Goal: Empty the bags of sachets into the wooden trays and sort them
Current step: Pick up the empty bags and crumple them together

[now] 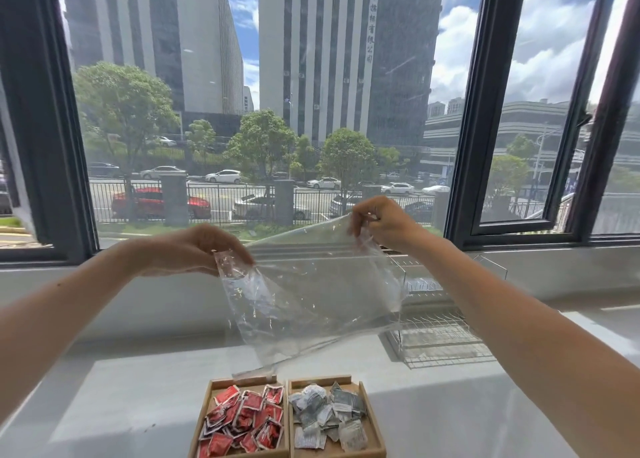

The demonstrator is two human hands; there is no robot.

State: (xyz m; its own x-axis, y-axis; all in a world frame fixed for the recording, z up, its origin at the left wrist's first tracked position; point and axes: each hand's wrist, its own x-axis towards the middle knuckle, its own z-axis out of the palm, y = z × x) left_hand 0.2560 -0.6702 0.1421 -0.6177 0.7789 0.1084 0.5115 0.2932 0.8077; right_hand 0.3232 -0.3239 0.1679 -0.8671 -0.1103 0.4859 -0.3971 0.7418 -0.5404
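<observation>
Head view: left hand (194, 250) & right hand (384, 222) each pinch clear bag (311, 302) (looks empty) above trays w/ sachets (242, 419)

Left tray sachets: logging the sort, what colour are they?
Red with white edges, seen in the head view.

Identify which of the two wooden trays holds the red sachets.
The left wooden tray holds the red sachets; the right wooden tray beside it holds only grey and white sachets.
</observation>
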